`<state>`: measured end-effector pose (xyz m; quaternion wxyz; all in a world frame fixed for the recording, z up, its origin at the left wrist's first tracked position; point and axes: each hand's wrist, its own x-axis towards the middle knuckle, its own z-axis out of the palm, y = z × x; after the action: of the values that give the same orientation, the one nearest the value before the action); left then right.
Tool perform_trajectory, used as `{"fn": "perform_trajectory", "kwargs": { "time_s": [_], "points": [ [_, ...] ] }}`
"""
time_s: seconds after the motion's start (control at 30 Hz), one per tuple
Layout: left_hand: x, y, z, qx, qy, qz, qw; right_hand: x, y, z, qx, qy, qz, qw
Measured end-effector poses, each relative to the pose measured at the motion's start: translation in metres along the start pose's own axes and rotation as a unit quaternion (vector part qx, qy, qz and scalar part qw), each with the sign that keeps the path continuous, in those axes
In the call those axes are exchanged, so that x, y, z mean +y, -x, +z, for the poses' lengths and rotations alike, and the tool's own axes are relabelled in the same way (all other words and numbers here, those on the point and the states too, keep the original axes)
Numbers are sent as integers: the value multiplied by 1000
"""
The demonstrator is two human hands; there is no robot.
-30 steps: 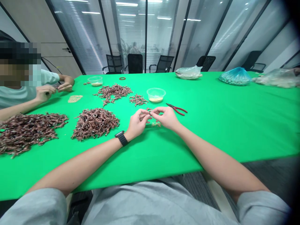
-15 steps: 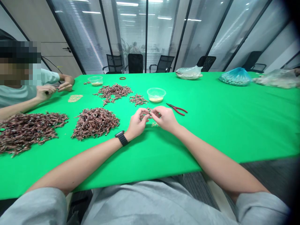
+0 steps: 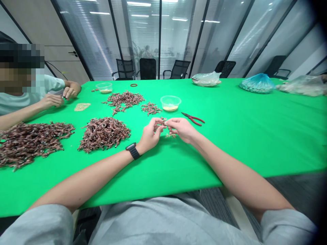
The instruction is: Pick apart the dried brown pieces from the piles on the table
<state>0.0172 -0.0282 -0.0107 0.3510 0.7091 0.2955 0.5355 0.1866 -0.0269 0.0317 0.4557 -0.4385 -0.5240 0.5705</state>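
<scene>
From my remote seat, the head camera gives me a green-covered table (image 3: 245, 136), with a co-worker (image 3: 15, 102) seated at its left edge, both hands raised just over the cloth. The largest pile of reddish-brown pieces (image 3: 33, 143) spreads along that left edge; a rounder pile (image 3: 104, 134) sits just inward of it, and a looser pile (image 3: 125, 100) lies beyond, toward the far edge. Along the far edge I see a pale bag (image 3: 302, 85) toward the right, then a blue bag (image 3: 257, 83) and a whitish bag (image 3: 206, 79). The left hand (image 3: 150, 134) and right hand (image 3: 182, 129) meet well in from the near edge. Just past them, toward the far edge, stands a clear tub (image 3: 164, 102) with pale yellow contents; a similar tub (image 3: 100, 87) is near the far left corner. Red-handled pliers (image 3: 195, 119) lie beyond the right hand, and a small heap (image 3: 150, 108) is left of the nearer tub. Gold-coloured bits (image 3: 170, 135) rest below the right fingers. Smallest is a brownish piece (image 3: 163, 122) between the two hands: I have left thumb and fingertips pinching it, while the right fingertips gather at its right end, and I cannot tell whether they grip it.
</scene>
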Motion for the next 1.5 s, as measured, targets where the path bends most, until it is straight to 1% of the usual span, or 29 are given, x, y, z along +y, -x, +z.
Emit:
{"fn": "perform_trajectory", "kwargs": {
  "time_s": [0.1, 0.47, 0.6, 0.83, 1.2, 1.3, 1.37, 1.43, 1.5],
  "points": [
    [-1, 0, 0, 0, 7, 7, 1000, -3, 2, -2, -12, -21, 17, 1000],
    [0, 1, 3, -5, 62, -8, 998, -3, 0, -8, -25, -31, 23, 999],
    [-1, 1, 4, 4, 59, -12, 998, -1, 0, -8, -13, -16, 5, 1000],
    [-4, 0, 4, 15, 65, -16, 998, 2, -1, -4, 21, 11, -50, 998],
    [-3, 0, 4, 21, 61, -19, 998, 2, 0, -3, 22, 22, -61, 998],
    [-2, 0, 4, 20, 63, -20, 998, 2, 0, -2, 29, 35, -93, 995],
    [-2, 0, 5, 21, 67, -19, 997, 3, 0, -1, 34, 71, -130, 988],
    [-2, 0, 4, 23, 71, -17, 997, 4, 0, 0, 46, 130, -175, 975],
    [-2, 0, 4, 25, 77, -17, 997, 5, 1, 1, 66, 188, -219, 955]
  ]
}}
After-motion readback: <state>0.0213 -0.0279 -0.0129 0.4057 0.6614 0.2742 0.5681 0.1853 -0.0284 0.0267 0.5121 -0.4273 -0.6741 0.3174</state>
